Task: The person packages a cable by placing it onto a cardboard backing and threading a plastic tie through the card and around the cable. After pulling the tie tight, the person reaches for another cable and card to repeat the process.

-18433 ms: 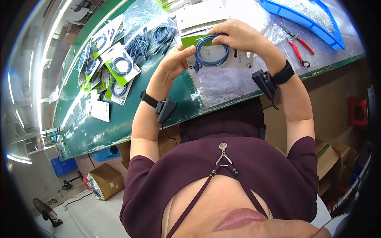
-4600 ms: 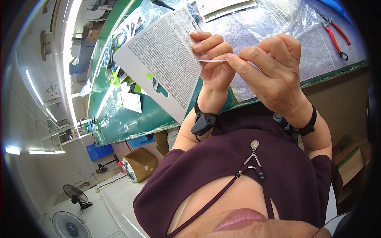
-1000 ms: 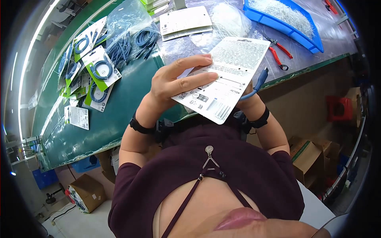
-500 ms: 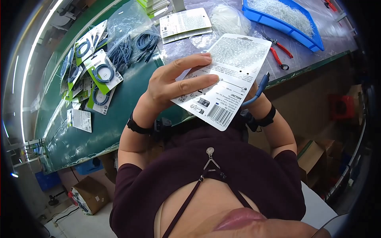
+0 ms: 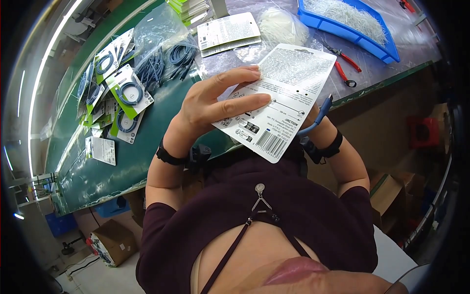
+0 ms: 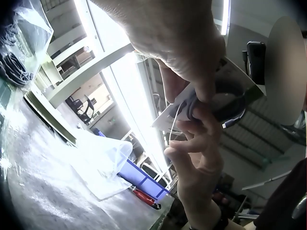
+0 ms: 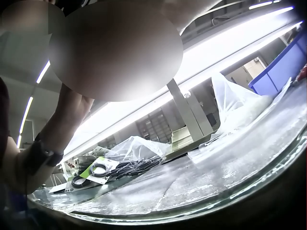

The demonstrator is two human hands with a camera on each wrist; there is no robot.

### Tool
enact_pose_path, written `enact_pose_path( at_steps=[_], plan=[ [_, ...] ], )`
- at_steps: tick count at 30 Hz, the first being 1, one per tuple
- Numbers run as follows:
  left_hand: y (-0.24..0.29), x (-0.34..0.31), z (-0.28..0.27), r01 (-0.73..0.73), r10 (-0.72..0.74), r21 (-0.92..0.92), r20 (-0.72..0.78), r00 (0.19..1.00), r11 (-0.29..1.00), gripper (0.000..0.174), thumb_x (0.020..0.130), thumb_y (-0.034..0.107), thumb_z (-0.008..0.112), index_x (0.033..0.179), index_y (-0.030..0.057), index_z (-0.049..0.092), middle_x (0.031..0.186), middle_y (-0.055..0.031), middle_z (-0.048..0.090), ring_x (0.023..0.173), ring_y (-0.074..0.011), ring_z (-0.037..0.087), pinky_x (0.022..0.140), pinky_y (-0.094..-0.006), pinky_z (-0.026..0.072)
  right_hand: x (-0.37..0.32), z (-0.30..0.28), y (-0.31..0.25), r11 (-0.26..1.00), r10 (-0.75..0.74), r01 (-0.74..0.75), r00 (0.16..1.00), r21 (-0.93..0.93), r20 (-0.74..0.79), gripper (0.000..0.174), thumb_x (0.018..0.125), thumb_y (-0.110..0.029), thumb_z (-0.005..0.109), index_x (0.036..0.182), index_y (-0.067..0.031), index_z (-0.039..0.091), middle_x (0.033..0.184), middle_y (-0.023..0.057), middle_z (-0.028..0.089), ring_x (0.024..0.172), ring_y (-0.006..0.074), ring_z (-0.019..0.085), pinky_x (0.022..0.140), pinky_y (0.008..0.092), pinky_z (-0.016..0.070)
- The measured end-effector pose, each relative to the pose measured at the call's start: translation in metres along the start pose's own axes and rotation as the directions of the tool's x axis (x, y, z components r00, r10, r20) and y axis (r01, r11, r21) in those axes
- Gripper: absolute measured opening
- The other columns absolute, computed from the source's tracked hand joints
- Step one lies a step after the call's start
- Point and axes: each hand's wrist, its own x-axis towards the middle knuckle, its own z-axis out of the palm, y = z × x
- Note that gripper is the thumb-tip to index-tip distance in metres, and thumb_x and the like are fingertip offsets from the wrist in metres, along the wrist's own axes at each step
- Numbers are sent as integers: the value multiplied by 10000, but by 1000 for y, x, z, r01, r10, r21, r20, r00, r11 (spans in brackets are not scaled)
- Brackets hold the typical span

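Observation:
In the head view my left hand (image 5: 215, 100) holds a printed cardboard card (image 5: 293, 108), back side up, with two fingers spread across the print. A blue cable (image 5: 321, 115) with its plug sticks out past the card's right edge. Behind the card my right hand is mostly hidden. The left wrist view shows it from below: my right hand (image 6: 195, 158) pinches a thin white cable tie (image 6: 173, 125) between thumb and finger. The tie runs up to the card's underside, where the dark cable coil lies. My left hand (image 6: 184, 48) covers part of the card there.
Carded cables (image 5: 129, 93) lie piled at left on the green bench, beside loose blue cables (image 5: 181, 55). Behind are a stack of cards (image 5: 229, 30) and a bag of white strips (image 5: 283, 28). Red-handled cutters (image 5: 348, 78) lie before a blue tray (image 5: 338, 30) of clear clippings.
Earlier the card lay coil side up low over the bench; later my right hand pinched a white strip at its edge. Over the last second the card has tilted slightly, its back facing up more.

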Motion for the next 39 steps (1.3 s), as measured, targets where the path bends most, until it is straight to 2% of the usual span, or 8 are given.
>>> enact_pose_path(
  at_steps=[5, 10, 15, 17, 22, 26, 29, 39],
  plan=[
    [-1, 1, -1, 1, -1, 14, 17, 1000, 1000, 347, 691, 79, 734, 1029, 56, 660, 1042, -204, 629, 970, -340, 651, 823, -387, 549, 19, -14, -42, 705, -450, 333, 892, -626, -32, 380, 723, -192, 700, 1078, -78, 625, 1174, 61, 571, 1146, 261, 519, 991, 460, 389],
    [-6, -3, 5, 32, -32, 23, -1, 999, 999, 342, 702, 45, 729, 1036, 50, 653, 1004, -202, 640, 908, -313, 670, 793, -363, 559, 23, -18, -51, 675, -469, 363, 883, -642, 6, 272, 750, -146, 666, 1005, -59, 632, 1066, 47, 612, 1055, 242, 573, 945, 423, 430],
    [-14, -32, 41, 519, -599, -359, -159, 785, 776, 289, 803, 10, 646, 1091, 27, 631, 981, -112, 664, 887, -243, 666, 787, -327, 563, 35, -11, -59, 849, -447, 360, 880, -386, -163, 158, 834, -20, 635, 991, -19, 616, 956, 83, 651, 824, 193, 638, 751, 316, 508],
    [-17, -36, 60, 454, -858, -828, -61, 510, 329, 204, 861, 3, 603, 1062, -31, 614, 965, -119, 667, 852, -214, 667, 780, -326, 566, 42, 1, -64, 986, -138, 166, 877, 20, -460, 116, 811, 31, 651, 910, -15, 611, 874, 66, 647, 746, 140, 623, 663, 251, 501],
    [-14, -35, 72, 329, -914, -914, -96, 394, 238, 146, 903, 31, 569, 1008, -65, 600, 969, -116, 657, 829, -185, 662, 769, -330, 579, 56, 6, -52, 974, 31, 97, 839, 205, -544, 108, 804, 43, 659, 885, -10, 614, 851, 57, 644, 731, 98, 607, 623, 209, 483],
    [-17, -38, 76, 289, -928, -939, -71, 366, 185, 135, 892, 7, 568, 1011, -47, 601, 958, -99, 657, 831, -167, 656, 770, -321, 585, 61, 7, -51, 989, -132, 79, 837, -122, -531, 119, 802, 40, 659, 901, -8, 614, 841, 72, 636, 691, 126, 604, 597, 239, 484],
    [-25, -41, 80, 334, -866, -843, -266, 423, 422, 143, 884, 1, 579, 1022, -29, 602, 952, -80, 655, 839, -155, 649, 764, -319, 589, 63, 6, -51, 855, -371, 106, 809, -508, -455, 158, 783, 36, 665, 929, -6, 625, 815, 93, 615, 656, 187, 602, 593, 279, 491],
    [-29, -44, 82, 273, -929, -923, -177, 326, 272, 149, 871, -16, 586, 1017, -10, 614, 959, -78, 656, 825, -145, 648, 750, -319, 591, 69, 7, -51, 676, -346, -11, 878, -737, -330, 151, 769, 28, 649, 912, -15, 624, 784, 114, 589, 670, 301, 602, 605, 359, 502]
  ],
)
